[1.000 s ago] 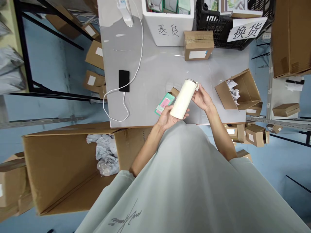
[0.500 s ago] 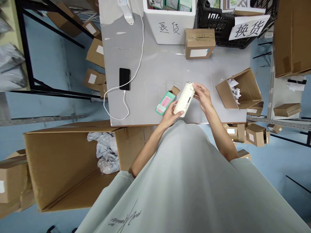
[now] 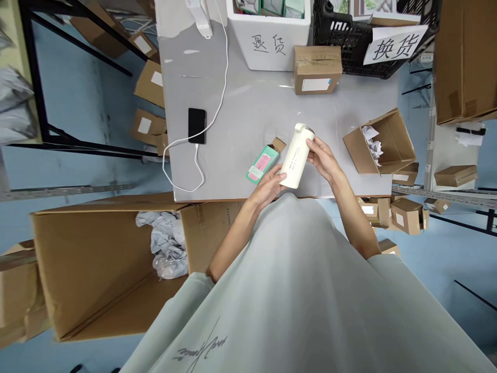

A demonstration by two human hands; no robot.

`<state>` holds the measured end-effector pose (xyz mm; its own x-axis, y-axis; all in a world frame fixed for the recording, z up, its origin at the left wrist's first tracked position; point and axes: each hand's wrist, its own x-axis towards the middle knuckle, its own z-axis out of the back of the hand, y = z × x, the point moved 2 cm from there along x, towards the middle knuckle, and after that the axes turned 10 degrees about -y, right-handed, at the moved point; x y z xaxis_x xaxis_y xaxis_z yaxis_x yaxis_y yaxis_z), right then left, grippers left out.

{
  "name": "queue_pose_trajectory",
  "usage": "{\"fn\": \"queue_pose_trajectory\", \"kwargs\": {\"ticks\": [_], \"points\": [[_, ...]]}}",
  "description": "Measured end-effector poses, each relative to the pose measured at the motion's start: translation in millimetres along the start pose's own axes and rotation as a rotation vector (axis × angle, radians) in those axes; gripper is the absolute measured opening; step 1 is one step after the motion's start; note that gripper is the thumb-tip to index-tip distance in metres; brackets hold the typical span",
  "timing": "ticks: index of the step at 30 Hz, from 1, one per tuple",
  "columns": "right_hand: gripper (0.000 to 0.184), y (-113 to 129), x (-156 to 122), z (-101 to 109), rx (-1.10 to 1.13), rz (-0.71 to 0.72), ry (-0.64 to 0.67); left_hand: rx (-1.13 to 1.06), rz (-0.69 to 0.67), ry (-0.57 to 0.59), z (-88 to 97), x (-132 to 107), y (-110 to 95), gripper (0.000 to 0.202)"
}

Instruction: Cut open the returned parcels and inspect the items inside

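A cream-white insulated bottle (image 3: 296,158) with dark lettering is tilted above the table's front edge, its lid end pointing away from me. My left hand (image 3: 269,185) grips it near the base, thumb across the lower side. Around the upper end, just below the lid, are the fingers of my right hand (image 3: 323,159). To the left of the bottle lies a green and pink box (image 3: 262,163) with its brown cardboard flap raised.
On the grey table (image 3: 240,124) are a phone (image 3: 197,126) on a white cable, a closed carton (image 3: 317,70) and an open carton (image 3: 388,142) with crumpled paper. A white bin (image 3: 272,44) and black crate (image 3: 349,46) stand behind. A large open box (image 3: 97,269) is at lower left.
The bottle has been turned about its long axis, so different lettering and a lid loop now show. Both hands still hold it in nearly the same place.
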<state>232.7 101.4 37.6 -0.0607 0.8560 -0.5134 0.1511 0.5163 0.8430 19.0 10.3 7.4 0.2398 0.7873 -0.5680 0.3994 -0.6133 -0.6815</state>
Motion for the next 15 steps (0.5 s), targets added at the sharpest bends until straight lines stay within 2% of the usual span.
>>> {"fn": "queue_pose_trajectory", "kwargs": {"ticks": [3,9,15], "points": [[0.086,-1.2,0.7,4.6,0.003,0.013,-0.037,0.058,-0.025,0.022,-1.6,2.5,-0.6,0.077],[0.088,-4.7,2.8,14.3,-0.002,0.03,-0.093,0.32,-0.227,-0.024,0.3,6.4,0.3,0.093],[0.086,-9.1,5.2,15.8,0.026,0.051,-0.076,0.344,-0.258,-0.1,2.0,3.5,1.1,0.096]]}}
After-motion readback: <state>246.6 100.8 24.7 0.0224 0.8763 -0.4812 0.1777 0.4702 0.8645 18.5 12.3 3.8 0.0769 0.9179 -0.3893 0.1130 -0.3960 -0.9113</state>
